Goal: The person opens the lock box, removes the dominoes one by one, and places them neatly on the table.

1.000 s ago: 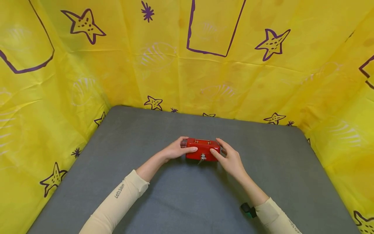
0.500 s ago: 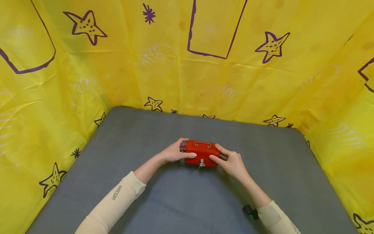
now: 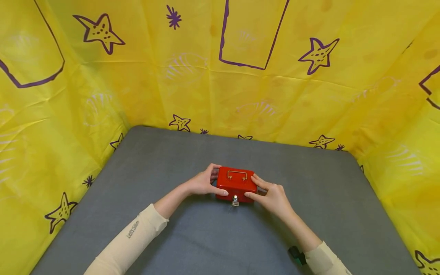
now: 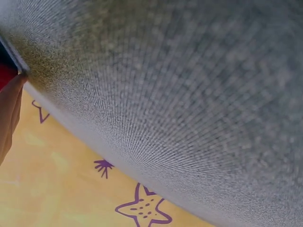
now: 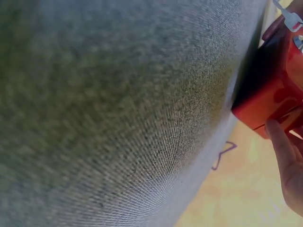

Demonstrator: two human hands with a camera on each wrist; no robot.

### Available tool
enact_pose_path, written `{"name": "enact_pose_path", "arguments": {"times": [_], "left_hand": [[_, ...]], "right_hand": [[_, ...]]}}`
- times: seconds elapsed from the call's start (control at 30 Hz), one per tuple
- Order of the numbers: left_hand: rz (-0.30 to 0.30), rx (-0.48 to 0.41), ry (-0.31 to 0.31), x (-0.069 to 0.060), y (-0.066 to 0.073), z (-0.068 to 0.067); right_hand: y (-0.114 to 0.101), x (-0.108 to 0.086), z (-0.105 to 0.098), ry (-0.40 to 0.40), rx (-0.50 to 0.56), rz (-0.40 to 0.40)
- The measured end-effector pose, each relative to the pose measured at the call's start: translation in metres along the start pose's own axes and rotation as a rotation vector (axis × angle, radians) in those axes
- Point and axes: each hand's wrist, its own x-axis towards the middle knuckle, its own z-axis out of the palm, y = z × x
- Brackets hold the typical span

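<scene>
A small red cash box point(image 3: 237, 185) with a brass-coloured handle point(image 3: 237, 175) on its lid is held between both hands at the middle of the table. A key point(image 5: 292, 21) sits in the silver lock point(image 3: 235, 200) on its front. My left hand point(image 3: 203, 182) grips the box's left end, thumb on the front face and the other fingers behind, partly hidden. At the right end, my right hand point(image 3: 273, 196) holds the box with its thumb on the front and fingers along the side. The lid is down. Whether the base rests fully on the table cannot be told.
The grey table point(image 3: 178, 236) spreads around the box on all sides. Yellow cloth walls point(image 3: 213, 95) with drawn starfish and fish stand at the back, left and right. A dark band point(image 3: 296, 255) is on the right forearm by the sleeve.
The box has tipped in the hands, so more of its lid and handle faces the camera. It has come slightly nearer, with both hands keeping their hold.
</scene>
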Motion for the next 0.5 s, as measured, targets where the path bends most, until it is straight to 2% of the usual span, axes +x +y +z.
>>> {"name": "enact_pose_path", "arguments": {"times": [0.2, 0.5], "left_hand": [[0.024, 0.01, -0.009, -0.0024, -0.0022, 0.0019], [0.089, 0.086, 0.01, -0.0026, -0.0058, 0.0067]], "right_hand": [[-0.0015, -0.0043, 0.0019, 0.022, -0.047, -0.02], [0.0003, -0.0098, 0.0062, 0.018, -0.048, -0.036]]}}
